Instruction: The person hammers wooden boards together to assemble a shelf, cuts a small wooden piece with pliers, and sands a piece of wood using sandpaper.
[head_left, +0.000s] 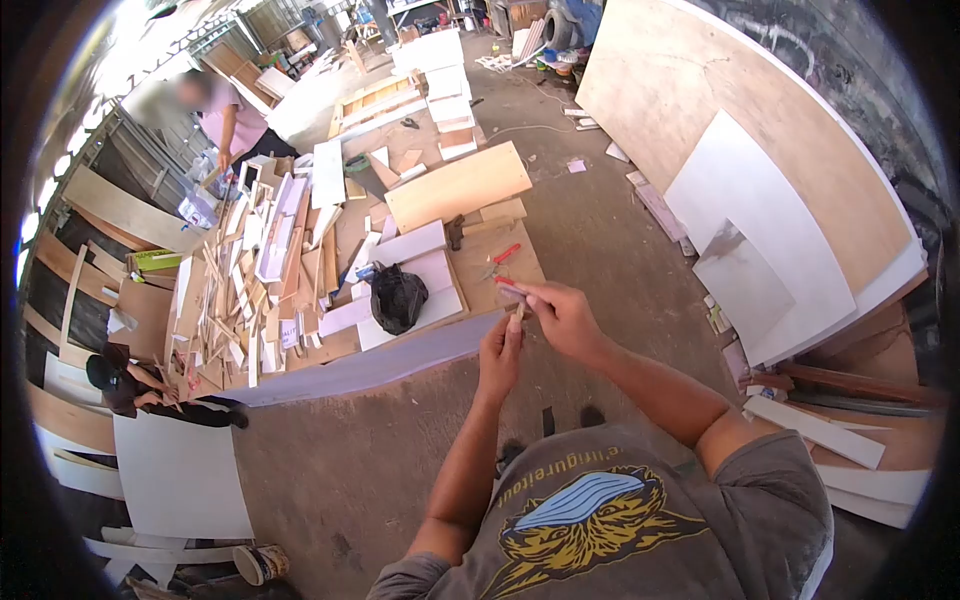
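Note:
My left hand (500, 355) is closed, thumb and fingers pinching a small light-coloured piece (518, 315) that looks like a wood strip. Close beside it, my right hand (566, 318) is closed at the fingertips near the upper end of that piece; what exactly it grips is hidden. Just beyond both hands, red-handled pliers (508, 254) lie on the near corner of the wooden worktable (500, 235), handles spread. To their left are a black plastic bag (398, 300) and a dark tool (455, 233) that I cannot make out.
Wood offcuts (265, 270) are heaped across the table's left side. A broad board (460, 185) lies beyond the pliers. Large panels (760, 200) lean along the right wall. One person (235, 120) stands at the far left; another person (135, 385) is at the near left.

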